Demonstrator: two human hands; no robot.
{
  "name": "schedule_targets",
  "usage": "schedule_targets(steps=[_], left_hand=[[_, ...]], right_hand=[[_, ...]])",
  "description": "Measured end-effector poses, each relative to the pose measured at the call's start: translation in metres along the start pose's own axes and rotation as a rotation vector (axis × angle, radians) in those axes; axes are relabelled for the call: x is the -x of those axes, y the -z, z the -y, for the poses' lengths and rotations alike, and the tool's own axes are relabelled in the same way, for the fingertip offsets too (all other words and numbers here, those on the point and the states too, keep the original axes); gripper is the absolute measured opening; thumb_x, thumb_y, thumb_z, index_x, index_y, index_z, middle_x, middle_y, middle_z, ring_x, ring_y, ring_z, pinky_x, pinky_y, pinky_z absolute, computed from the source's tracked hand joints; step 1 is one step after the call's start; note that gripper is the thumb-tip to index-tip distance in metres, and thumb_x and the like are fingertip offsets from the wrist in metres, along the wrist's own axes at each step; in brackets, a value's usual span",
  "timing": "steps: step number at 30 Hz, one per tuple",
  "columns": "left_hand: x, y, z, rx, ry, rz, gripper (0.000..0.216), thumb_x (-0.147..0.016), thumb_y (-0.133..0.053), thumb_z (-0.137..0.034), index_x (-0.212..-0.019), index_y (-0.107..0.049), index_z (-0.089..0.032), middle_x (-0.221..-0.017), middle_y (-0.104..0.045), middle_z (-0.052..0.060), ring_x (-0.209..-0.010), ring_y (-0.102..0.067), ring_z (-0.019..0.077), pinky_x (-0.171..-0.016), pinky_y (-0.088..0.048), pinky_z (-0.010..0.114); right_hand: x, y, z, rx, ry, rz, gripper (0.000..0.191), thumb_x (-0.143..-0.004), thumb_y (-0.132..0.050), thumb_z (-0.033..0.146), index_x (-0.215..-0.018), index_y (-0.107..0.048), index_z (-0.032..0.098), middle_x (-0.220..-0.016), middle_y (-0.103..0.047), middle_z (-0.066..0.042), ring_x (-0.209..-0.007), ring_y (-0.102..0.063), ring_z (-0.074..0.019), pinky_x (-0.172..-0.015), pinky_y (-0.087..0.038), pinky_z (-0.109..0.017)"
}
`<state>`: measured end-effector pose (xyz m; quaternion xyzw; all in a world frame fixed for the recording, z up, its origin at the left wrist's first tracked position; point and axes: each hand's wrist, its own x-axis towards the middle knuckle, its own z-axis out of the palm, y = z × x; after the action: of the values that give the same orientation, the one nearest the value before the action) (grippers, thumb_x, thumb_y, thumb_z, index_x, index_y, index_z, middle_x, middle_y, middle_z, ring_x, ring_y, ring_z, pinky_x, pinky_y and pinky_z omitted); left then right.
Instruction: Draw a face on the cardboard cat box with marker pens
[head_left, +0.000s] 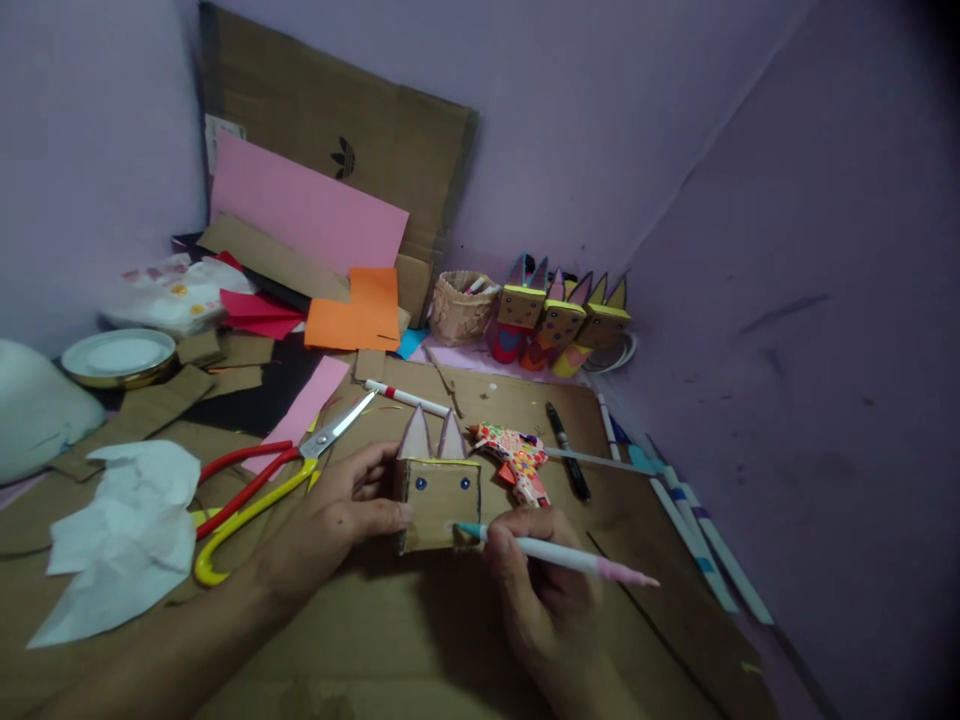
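My left hand (pixel 347 520) grips a small cardboard box (pixel 431 510) by its left side, thumb on the front face. The box has two pointed ears on top and two blue eyes drawn on its front. In my right hand (pixel 544 590) is a white felt-tip marker (pixel 555 553) with a teal tip at one end and a pink tip at the other. Its teal tip touches, or is very close to, the lower right of the box's front. Behind the box lie a floral-patterned glue gun (pixel 514 455) and a white marker with a red band (pixel 405 396).
Red-and-yellow scissors (pixel 259 490) and crumpled white tissue (pixel 124 535) lie left. A black marker (pixel 568 450) lies right, near several white markers (pixel 697 540). Eared cardboard figures (pixel 564 320) and a basket (pixel 459 310) stand behind, beside colored paper (pixel 360 315). The wall (pixel 825 350) bounds the right.
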<state>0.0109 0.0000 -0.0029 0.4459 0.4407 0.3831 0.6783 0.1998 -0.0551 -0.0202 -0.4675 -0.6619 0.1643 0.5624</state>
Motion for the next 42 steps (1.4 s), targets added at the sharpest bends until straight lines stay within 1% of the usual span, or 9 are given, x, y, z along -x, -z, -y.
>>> schedule_targets(steps=[4,7,12,17,24,29,35,39,42], left_hand=[[0.0004,-0.0008,-0.0013,0.009,-0.012,-0.012,0.048,-0.058,-0.074,-0.019,-0.104,-0.065,-0.024,-0.1,-0.072,0.002,-0.106,-0.062,0.0264,-0.086,-0.05,0.03],[0.0003,-0.0017,-0.0019,0.014,-0.02,-0.007,0.046,-0.059,-0.073,-0.019,-0.104,-0.065,-0.024,-0.099,-0.073,0.001,-0.103,-0.063,0.0245,-0.085,-0.05,0.028],[-0.0002,-0.002,-0.0008,0.001,-0.027,0.034,0.049,-0.061,-0.072,-0.02,-0.109,-0.063,-0.022,-0.103,-0.072,0.003,-0.101,-0.065,0.0253,-0.084,-0.051,0.03],[-0.0003,-0.0008,0.0,-0.003,-0.022,0.031,0.051,-0.06,-0.073,-0.021,-0.11,-0.062,-0.02,-0.103,-0.072,0.005,-0.101,-0.064,0.0275,-0.084,-0.051,0.032],[0.0006,0.0007,-0.0023,-0.024,-0.006,0.062,0.052,-0.063,-0.071,-0.022,-0.113,-0.058,-0.019,-0.108,-0.07,0.005,-0.107,-0.062,0.0269,-0.088,-0.05,0.033],[0.0,0.0004,-0.0021,-0.025,-0.012,0.052,0.051,-0.063,-0.071,-0.022,-0.112,-0.058,-0.019,-0.109,-0.07,0.004,-0.107,-0.062,0.0257,-0.088,-0.05,0.032],[0.0019,0.0002,-0.0019,-0.027,-0.025,0.067,0.052,-0.062,-0.07,-0.022,-0.112,-0.058,-0.02,-0.108,-0.07,0.003,-0.105,-0.063,0.0244,-0.089,-0.049,0.031],[0.0019,0.0006,-0.0028,-0.041,-0.026,0.066,0.051,-0.063,-0.07,-0.021,-0.112,-0.059,-0.02,-0.108,-0.07,0.003,-0.104,-0.063,0.0242,-0.089,-0.049,0.032],[0.0016,0.0001,-0.0034,-0.048,-0.027,0.05,0.05,-0.062,-0.07,-0.021,-0.111,-0.059,-0.02,-0.107,-0.071,0.002,-0.105,-0.063,0.024,-0.089,-0.049,0.031]], right_hand=[[0.0001,-0.0012,-0.0021,0.01,0.008,0.008,0.011,-0.085,-0.056,0.013,-0.081,-0.056,0.023,-0.063,-0.054,0.004,-0.049,-0.05,-0.0092,-0.045,-0.038,-0.018],[0.0,-0.0005,-0.0015,0.005,0.003,0.023,0.011,-0.086,-0.055,0.012,-0.082,-0.055,0.023,-0.061,-0.052,0.005,-0.046,-0.047,-0.0084,-0.043,-0.036,-0.018],[0.0006,0.0001,0.0004,0.031,-0.013,0.035,0.01,-0.086,-0.056,0.014,-0.081,-0.056,0.023,-0.06,-0.051,0.005,-0.046,-0.046,-0.0087,-0.043,-0.036,-0.018],[0.0018,-0.0006,-0.0011,0.024,-0.014,0.061,0.009,-0.087,-0.054,0.014,-0.083,-0.056,0.023,-0.062,-0.052,0.004,-0.047,-0.048,-0.0096,-0.044,-0.037,-0.019],[0.0031,0.0013,-0.0023,0.025,-0.012,0.097,0.009,-0.089,-0.053,0.017,-0.082,-0.054,0.022,-0.058,-0.048,0.005,-0.045,-0.044,-0.0093,-0.041,-0.034,-0.019],[0.002,0.0027,-0.0007,0.057,-0.027,0.076,0.01,-0.089,-0.053,0.018,-0.081,-0.054,0.022,-0.06,-0.051,0.005,-0.046,-0.046,-0.0088,-0.043,-0.036,-0.019],[0.0013,-0.0009,0.0003,0.023,-0.089,-0.036,0.011,-0.089,-0.054,0.02,-0.079,-0.055,0.022,-0.059,-0.049,0.006,-0.045,-0.043,-0.0081,-0.042,-0.032,-0.019],[0.0018,-0.0017,-0.0012,0.008,-0.102,0.028,0.011,-0.089,-0.054,0.02,-0.078,-0.055,0.022,-0.059,-0.051,0.005,-0.048,-0.046,-0.0094,-0.046,-0.036,-0.02],[0.0031,-0.0012,-0.002,-0.014,-0.126,0.036,0.012,-0.089,-0.054,0.021,-0.078,-0.055,0.021,-0.059,-0.051,0.004,-0.049,-0.046,-0.0096,-0.046,-0.036,-0.02]])
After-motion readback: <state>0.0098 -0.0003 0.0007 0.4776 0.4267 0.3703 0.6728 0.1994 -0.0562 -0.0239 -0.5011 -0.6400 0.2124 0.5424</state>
